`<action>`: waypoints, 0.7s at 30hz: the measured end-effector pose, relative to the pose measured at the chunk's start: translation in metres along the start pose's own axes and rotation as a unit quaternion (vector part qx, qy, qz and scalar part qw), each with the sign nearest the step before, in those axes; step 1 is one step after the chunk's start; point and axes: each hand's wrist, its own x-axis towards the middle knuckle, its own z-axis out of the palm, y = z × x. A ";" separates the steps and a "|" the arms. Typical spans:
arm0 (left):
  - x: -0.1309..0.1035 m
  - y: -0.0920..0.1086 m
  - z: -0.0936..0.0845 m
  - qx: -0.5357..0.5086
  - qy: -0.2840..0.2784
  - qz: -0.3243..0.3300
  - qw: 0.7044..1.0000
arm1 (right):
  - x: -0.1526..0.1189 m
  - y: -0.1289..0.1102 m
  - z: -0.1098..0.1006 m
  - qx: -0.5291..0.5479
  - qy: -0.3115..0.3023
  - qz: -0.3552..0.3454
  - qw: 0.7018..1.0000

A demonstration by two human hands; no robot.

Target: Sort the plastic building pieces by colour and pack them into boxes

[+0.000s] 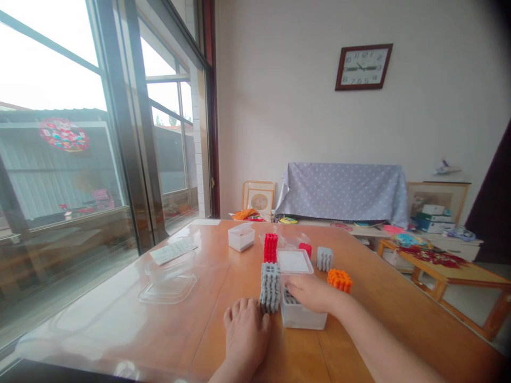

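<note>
My left hand point(245, 329) rests palm down on the table, fingers lightly bent and apart, its thumb beside the foot of a tall stack of grey interlocking plastic pieces point(270, 287). My right hand point(309, 292) reaches into a clear plastic box point(304, 318). Grey pieces point(290, 299) show inside that box under the hand; the fingertips are mostly hidden. The box's hinged lid point(295, 261) stands open behind it. A red stack point(270, 248) is behind the grey one. To the right are a smaller red block point(305, 250), a grey block point(324, 258) and an orange block point(339, 281).
Another clear box point(241, 237) stands at the back of the wooden table point(215, 319). On the left lie a clear lid point(170, 286) and a printed sheet point(173, 250). Crumpled clear plastic point(283, 235) lies behind the blocks. A low wooden table point(475, 276) stands at the right.
</note>
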 end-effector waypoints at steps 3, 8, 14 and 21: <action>-0.001 -0.001 0.002 0.002 0.002 0.001 1.000 | -0.001 0.000 0.002 0.006 0.011 -0.005 1.000; -0.002 -0.002 0.003 -0.003 0.007 0.003 1.000 | -0.001 0.004 0.000 0.020 0.049 0.014 0.998; 0.000 -0.002 0.003 -0.005 0.014 0.005 1.000 | 0.012 -0.005 -0.014 0.109 0.184 0.011 0.977; -0.003 -0.001 0.003 -0.012 0.022 -0.001 1.000 | 0.023 -0.030 -0.031 0.114 0.122 -0.065 0.984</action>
